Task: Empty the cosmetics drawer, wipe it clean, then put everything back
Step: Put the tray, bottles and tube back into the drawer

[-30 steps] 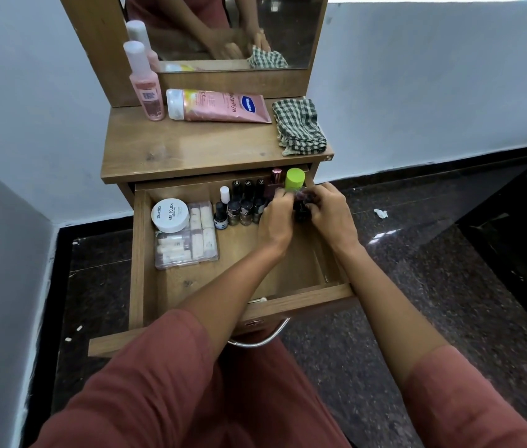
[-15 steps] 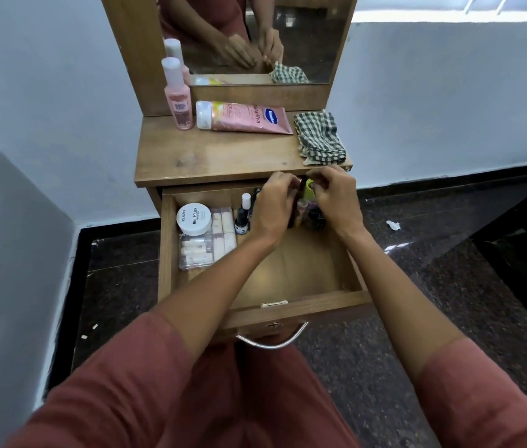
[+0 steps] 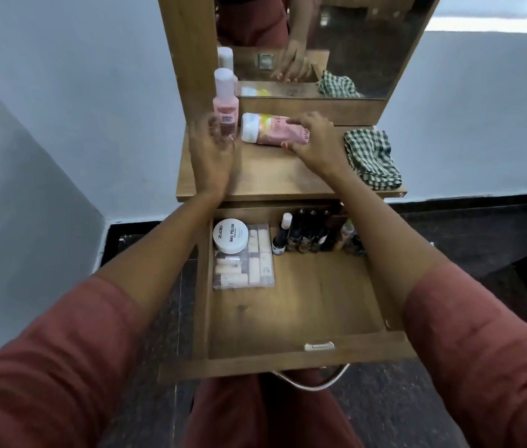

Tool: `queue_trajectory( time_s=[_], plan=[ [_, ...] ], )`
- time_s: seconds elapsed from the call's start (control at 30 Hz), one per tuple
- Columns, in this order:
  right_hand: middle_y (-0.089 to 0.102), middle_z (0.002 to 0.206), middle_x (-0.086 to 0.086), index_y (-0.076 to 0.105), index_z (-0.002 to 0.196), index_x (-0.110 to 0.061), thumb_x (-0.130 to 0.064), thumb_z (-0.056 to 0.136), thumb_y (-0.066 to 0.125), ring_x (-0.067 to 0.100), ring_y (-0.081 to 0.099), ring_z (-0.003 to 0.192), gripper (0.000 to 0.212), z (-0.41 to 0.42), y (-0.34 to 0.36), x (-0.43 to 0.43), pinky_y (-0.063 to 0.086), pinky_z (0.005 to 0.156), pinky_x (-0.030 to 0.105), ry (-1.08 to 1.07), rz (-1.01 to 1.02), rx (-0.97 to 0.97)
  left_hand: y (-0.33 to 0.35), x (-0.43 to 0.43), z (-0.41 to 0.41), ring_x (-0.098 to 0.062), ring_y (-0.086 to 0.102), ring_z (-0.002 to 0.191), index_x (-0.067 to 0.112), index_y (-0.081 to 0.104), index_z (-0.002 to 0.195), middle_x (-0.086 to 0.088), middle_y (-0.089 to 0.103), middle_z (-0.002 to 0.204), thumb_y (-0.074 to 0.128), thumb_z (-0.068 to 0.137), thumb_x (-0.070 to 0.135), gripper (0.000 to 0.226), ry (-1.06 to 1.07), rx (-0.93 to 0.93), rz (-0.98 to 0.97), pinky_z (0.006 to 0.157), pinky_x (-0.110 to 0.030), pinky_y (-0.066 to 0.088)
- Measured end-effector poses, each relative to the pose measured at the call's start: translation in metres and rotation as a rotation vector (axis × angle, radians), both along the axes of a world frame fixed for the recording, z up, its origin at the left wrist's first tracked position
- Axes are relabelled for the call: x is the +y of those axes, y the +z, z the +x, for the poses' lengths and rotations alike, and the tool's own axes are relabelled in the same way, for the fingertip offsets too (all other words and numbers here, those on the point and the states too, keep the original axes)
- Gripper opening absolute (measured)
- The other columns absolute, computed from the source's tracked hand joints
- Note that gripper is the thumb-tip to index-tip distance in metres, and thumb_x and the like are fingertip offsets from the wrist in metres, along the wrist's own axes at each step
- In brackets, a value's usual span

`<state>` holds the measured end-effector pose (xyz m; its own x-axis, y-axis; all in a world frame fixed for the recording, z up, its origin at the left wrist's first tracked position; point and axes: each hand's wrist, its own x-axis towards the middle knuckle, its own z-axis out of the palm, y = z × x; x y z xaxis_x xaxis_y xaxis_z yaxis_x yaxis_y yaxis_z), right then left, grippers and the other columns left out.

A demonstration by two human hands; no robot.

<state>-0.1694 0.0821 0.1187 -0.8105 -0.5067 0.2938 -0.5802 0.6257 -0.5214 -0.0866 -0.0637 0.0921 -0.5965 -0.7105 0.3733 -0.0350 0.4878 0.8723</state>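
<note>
The wooden drawer (image 3: 288, 358) stands pulled out below the dresser top (image 3: 268, 179). Inside, at the back left, a white jar (image 3: 230, 236) rests on a clear plastic case (image 3: 244, 263). A row of small nail polish bottles (image 3: 310, 236) lines the back right. On the dresser top lies a pink tube (image 3: 271, 130) with a white cap, and my right hand (image 3: 315, 142) grips its right end, thumb below and fingers over it. My left hand (image 3: 212, 150), blurred, is open right beside the base of an upright pink bottle (image 3: 225, 103).
A green checked cloth (image 3: 372, 160) lies crumpled at the right end of the dresser top. A mirror (image 3: 320, 46) rises behind it. Grey walls close in on the left and behind, and dark stone floor (image 3: 468, 240) surrounds the dresser.
Both hands have left the small bottles at the drawer's back right and risen to the dresser top. The right hand has taken hold of the pink tube; the left reached the pink bottle.
</note>
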Motion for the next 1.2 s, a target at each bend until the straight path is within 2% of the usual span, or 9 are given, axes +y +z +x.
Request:
queue_trajectory(
  time_s=[0.13, 0.2, 0.4, 0.57, 0.77, 0.93, 1.0, 1.13, 1.2],
  plan=[
    [0.048, 0.134, 0.005, 0.048, 0.131, -0.012, -0.024, 0.081, 0.066, 0.019, 0.042, 0.126, 0.055, -0.02, 0.002, -0.023, 0.027, 0.098, 0.02, 0.043, 0.088, -0.014, 0.001, -0.015, -0.02, -0.011, 0.05, 0.106, 0.005, 0.041, 0.127, -0.006, 0.049, 0.121, 0.068, 0.078, 0.013, 0.057, -0.062, -0.012, 0.121, 0.09, -0.015, 0.042],
    [0.047, 0.135, 0.007, 0.046, 0.132, -0.011, -0.027, 0.078, 0.069, 0.021, 0.041, 0.127, 0.062, -0.028, -0.002, -0.03, 0.031, 0.105, 0.027, 0.074, 0.108, -0.044, 0.0, -0.017, -0.028, -0.01, 0.052, 0.104, 0.006, 0.042, 0.127, -0.004, 0.054, 0.119, 0.068, 0.078, 0.015, 0.056, -0.103, -0.018, 0.158, 0.09, -0.016, 0.043],
    [0.045, 0.133, 0.01, 0.042, 0.134, -0.012, -0.034, 0.07, 0.076, 0.026, 0.041, 0.124, 0.076, -0.043, -0.01, -0.036, 0.032, 0.105, 0.034, 0.048, 0.226, -0.073, -0.003, -0.021, -0.04, -0.01, 0.058, 0.097, 0.007, 0.055, 0.117, -0.007, 0.064, 0.115, 0.066, 0.081, 0.024, 0.042, -0.092, -0.036, 0.132, 0.08, -0.012, 0.045],
    [0.043, 0.126, 0.015, 0.046, 0.127, -0.007, -0.026, 0.067, 0.079, 0.026, 0.047, 0.115, 0.071, -0.036, -0.008, -0.033, 0.037, 0.098, 0.031, 0.074, 0.157, -0.155, 0.0, -0.019, -0.029, -0.011, 0.06, 0.09, 0.004, 0.06, 0.112, -0.01, 0.067, 0.109, 0.068, 0.08, 0.022, 0.038, -0.041, -0.044, 0.068, 0.076, -0.014, 0.046],
    [0.057, 0.119, 0.012, 0.047, 0.12, -0.007, -0.023, 0.067, 0.079, 0.014, 0.047, 0.097, 0.064, -0.005, -0.003, -0.02, 0.037, 0.083, 0.029, 0.11, 0.098, -0.216, 0.008, -0.012, 0.006, -0.013, 0.059, 0.091, 0.003, 0.058, 0.112, -0.011, 0.066, 0.111, 0.07, 0.077, 0.02, 0.041, -0.063, -0.092, 0.037, 0.08, -0.021, 0.048],
    [0.062, 0.114, 0.01, 0.051, 0.122, -0.011, -0.026, 0.067, 0.077, 0.024, 0.057, 0.104, 0.063, 0.03, 0.008, -0.005, 0.045, 0.09, 0.038, 0.134, 0.095, -0.154, 0.017, 0.002, 0.045, -0.02, 0.062, 0.098, 0.006, 0.058, 0.112, -0.009, 0.066, 0.112, 0.07, 0.076, 0.02, 0.041, -0.083, -0.099, 0.014, 0.08, -0.021, 0.048],
    [0.062, 0.114, 0.01, 0.052, 0.124, -0.01, -0.023, 0.068, 0.077, 0.023, 0.057, 0.102, 0.063, 0.046, 0.013, 0.005, 0.044, 0.087, 0.033, 0.174, 0.098, -0.153, 0.019, 0.009, 0.062, -0.02, 0.061, 0.096, 0.007, 0.059, 0.112, -0.009, 0.066, 0.11, 0.07, 0.075, 0.018, 0.04, -0.113, -0.098, 0.013, 0.083, -0.028, 0.051],
    [0.059, 0.116, 0.008, 0.049, 0.126, -0.008, -0.021, 0.069, 0.077, 0.012, 0.05, 0.094, 0.065, 0.076, 0.016, 0.029, 0.037, 0.067, 0.005, 0.252, 0.117, -0.161, 0.023, 0.025, 0.095, -0.017, 0.061, 0.092, 0.006, 0.06, 0.11, -0.008, 0.067, 0.106, 0.07, 0.075, 0.016, 0.038, -0.17, -0.09, 0.037, 0.08, -0.029, 0.052],
    [0.058, 0.116, 0.007, 0.049, 0.125, -0.01, -0.022, 0.069, 0.077, 0.01, 0.048, 0.093, 0.064, 0.089, 0.013, 0.043, 0.036, 0.064, 0.008, 0.265, 0.153, -0.174, 0.024, 0.035, 0.11, -0.018, 0.062, 0.093, 0.006, 0.06, 0.11, -0.009, 0.067, 0.105, 0.07, 0.075, 0.014, 0.038, -0.194, -0.108, 0.052, 0.076, -0.026, 0.05]
  ],
)
